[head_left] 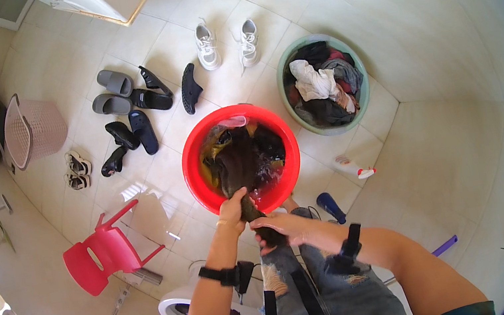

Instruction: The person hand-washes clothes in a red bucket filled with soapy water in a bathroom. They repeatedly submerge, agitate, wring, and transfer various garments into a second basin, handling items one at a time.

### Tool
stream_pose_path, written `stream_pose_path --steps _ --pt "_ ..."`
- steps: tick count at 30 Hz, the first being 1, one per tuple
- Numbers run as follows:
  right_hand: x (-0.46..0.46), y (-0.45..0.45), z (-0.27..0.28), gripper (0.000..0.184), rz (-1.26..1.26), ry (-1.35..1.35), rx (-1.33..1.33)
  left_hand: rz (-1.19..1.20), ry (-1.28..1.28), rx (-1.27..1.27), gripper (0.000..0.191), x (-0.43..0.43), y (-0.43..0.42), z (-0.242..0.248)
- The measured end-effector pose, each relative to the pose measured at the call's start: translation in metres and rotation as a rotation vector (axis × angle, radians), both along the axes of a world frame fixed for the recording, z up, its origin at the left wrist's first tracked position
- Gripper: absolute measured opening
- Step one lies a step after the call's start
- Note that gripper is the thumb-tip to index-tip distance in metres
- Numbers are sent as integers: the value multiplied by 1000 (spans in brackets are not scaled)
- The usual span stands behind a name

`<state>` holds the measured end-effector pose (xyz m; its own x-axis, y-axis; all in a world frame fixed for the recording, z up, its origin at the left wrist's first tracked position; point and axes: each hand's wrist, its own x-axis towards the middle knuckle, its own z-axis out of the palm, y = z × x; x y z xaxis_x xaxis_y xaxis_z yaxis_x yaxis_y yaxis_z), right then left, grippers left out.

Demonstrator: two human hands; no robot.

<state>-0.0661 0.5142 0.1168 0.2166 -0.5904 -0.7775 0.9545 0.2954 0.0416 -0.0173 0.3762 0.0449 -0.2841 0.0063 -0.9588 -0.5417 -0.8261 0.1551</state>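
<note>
A wet dark garment (pixel 235 163) stretches from the water of a round red plastic basin (pixel 194 188) up over its near rim. My left hand (pixel 233 209) grips the cloth just above that rim. Closer to my body, my right hand (pixel 278 227) is closed around the twisted end of the same garment. Other dark and yellowish clothes lie in the water, with a pinkish-white piece (pixel 233 122) at the far side. How far the clothes reach below the surface is hidden.
A pale green tub (pixel 291 115) of clothes stands right of the basin. Slippers (pixel 144 132) and white sneakers (pixel 207 48) lie beyond it. A red plastic chair (pixel 109 253) is at left, a white bottle (pixel 352 165) and a dark blue object (pixel 330 208) at right.
</note>
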Motion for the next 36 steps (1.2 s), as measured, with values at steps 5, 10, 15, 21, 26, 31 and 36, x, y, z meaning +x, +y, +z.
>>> stream_pose_path --steps 5,10,15,21,26,31,36 --pt "10 -43 54 17 -948 -790 -319 670 859 600 67 0 21 90" --pt "10 -45 84 19 -1029 -1185 -533 1106 737 1058 53 -18 28 117" --pt "-16 -15 69 19 -402 -577 -334 348 397 912 20 -34 -14 100" --pt "10 -4 17 22 94 139 37 -166 83 406 7 -32 3 46" --pt "14 8 -30 37 1005 1131 92 -277 -160 -459 18 -19 47 -8" --pt "-2 38 -31 59 514 849 -142 -718 71 -611 34 7 29 18" --pt "-5 3 -44 52 -564 -254 -56 -1125 87 -714 60 18 29 115"
